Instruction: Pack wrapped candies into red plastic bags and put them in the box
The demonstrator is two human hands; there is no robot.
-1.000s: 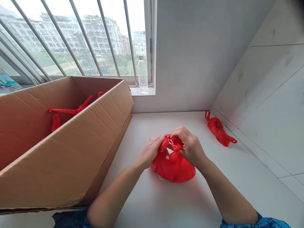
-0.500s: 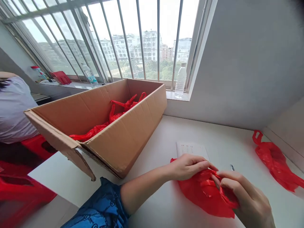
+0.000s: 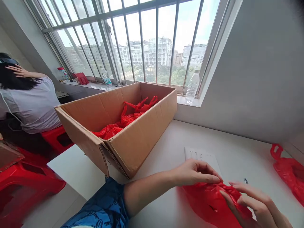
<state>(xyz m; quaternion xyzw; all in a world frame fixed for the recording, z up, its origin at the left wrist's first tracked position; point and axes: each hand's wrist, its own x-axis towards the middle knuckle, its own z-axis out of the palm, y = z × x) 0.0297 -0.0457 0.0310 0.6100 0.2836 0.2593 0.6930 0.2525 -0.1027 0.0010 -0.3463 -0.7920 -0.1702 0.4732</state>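
Observation:
A red plastic bag sits on the white table at the lower right, its top bunched up. My left hand reaches in from the left with fingers and thumb closed on the gathered top of the bag. On the other side, my right hand has the bag's crumpled edge between thumb and fingers, with the fingers loosely bent. What the bag contains is hidden. Behind it lies a printed white sheet, partly covered by my left hand. A pen shows beyond my right hand.
A long open cardboard box with several red bags inside stands on the table. Another red bag lies at the right. A bottle stands on the sill. At left, a person sits near red stools.
The view has shifted left and up, so more of the seated person shows. My right hand's fingers have loosened and spread along the bag's top; my left hand stays on it.

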